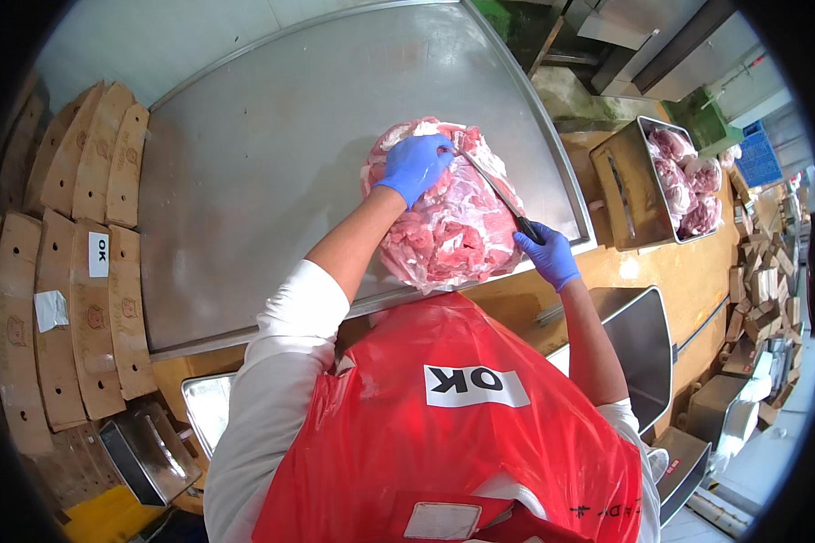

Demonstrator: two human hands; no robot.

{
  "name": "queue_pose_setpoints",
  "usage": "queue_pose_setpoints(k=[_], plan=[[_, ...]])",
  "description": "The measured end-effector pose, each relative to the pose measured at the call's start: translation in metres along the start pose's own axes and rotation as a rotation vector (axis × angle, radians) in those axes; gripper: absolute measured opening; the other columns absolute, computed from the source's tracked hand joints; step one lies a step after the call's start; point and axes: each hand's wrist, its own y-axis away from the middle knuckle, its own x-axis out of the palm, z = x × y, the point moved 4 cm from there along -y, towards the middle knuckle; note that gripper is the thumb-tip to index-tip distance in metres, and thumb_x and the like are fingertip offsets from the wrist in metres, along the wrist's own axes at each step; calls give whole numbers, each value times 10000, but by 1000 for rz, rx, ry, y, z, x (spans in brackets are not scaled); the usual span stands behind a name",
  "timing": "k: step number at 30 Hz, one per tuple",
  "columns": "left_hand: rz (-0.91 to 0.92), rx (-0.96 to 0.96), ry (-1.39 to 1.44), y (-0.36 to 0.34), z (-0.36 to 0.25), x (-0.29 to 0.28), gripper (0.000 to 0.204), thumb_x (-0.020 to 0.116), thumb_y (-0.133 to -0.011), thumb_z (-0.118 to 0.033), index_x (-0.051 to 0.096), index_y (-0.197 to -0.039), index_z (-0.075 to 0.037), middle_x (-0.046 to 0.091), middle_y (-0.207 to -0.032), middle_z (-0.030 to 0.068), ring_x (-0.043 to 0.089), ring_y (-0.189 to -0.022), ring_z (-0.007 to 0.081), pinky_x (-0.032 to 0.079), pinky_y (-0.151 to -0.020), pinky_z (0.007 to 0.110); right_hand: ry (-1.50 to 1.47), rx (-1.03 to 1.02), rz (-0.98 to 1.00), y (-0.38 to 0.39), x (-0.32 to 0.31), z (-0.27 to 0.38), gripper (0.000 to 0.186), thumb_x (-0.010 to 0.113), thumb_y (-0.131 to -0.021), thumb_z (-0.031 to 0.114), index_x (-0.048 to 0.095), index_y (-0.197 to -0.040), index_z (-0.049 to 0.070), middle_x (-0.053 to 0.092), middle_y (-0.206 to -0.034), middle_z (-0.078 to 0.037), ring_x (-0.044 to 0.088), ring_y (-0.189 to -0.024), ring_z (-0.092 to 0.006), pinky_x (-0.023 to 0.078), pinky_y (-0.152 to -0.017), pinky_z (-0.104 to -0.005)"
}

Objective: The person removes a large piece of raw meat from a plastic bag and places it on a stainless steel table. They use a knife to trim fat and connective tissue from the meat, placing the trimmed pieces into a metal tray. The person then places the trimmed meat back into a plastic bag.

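Observation:
A large mound of raw pink meat with white fat (pixel 444 231) lies at the near right part of a steel table (pixel 244 181). My left hand (pixel 415 166), in a blue glove, is closed on the upper part of the meat, its fingertips pinching the surface. In my right hand (pixel 551 256), also gloved in blue, is a knife (pixel 503 197) gripped by its black handle. The blade slants up and left across the meat, and its tip comes close to my left fingers. A red apron covers my front.
Cardboard boxes (pixel 91 299) are stacked along the left. A steel bin (pixel 625 195) filled with meat pieces stands on the floor at the right, with a blue crate (pixel 758 156) beyond. Another steel bin (pixel 638 348) sits by my right arm. The table has a raised edge.

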Motion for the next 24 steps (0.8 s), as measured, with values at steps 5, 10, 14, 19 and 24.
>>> queue_pose_setpoints(k=[5, 10, 14, 19, 24], plan=[[-44, -135, -150, -3, 15, 9, 210, 550, -982, -294, 672, -1032, -130, 734, -916, 217, 714, -852, 410, 562, -768, 542, -46, -6, 0, 8, 5, -14, 471, 789, -923, 296, 688, -1287, 15, 756, -1021, -62, 610, -864, -90, 526, -803, -290], [-60, -224, -188, -1, 31, 6, 267, 628, -937, -297, 635, -1091, -79, 718, -932, 236, 686, -868, 442, 540, -784, 531, 36, 8, 58, 25, -6, 3, 399, 763, -945, 269, 684, -1227, -2, 694, -924, -58, 582, -828, -102, 519, -770, -294], [24, -199, -148, 14, 19, -5, 449, 709, -881, -334, 577, -1224, -76, 701, -1061, 263, 673, -968, 456, 540, -852, 520, -11, -69, -8, 37, -42, 32, 340, 746, -952, 204, 657, -1204, -6, 629, -841, -45, 551, -787, -116, 513, -747, -302], [-5, -282, -177, 27, 28, -21, 915, 807, -774, -486, 385, -1489, -101, 496, -1446, 294, 500, -1336, 442, 449, -1051, 562, 401, -325, 14, 28, -90, 116, 428, 736, -905, 207, 684, -1329, 173, 733, -975, -194, 683, -814, -391, 558, -772, -400], [115, -444, 27, 33, 95, 0, 1161, 850, -714, -570, 239, -1593, -121, 363, -1538, 335, 387, -1409, 509, 333, -1168, 581, 708, -223, 240, -7, -104, 200, 346, 703, -922, 240, 732, -1264, 202, 747, -949, -165, 710, -810, -350, 558, -766, -403]])
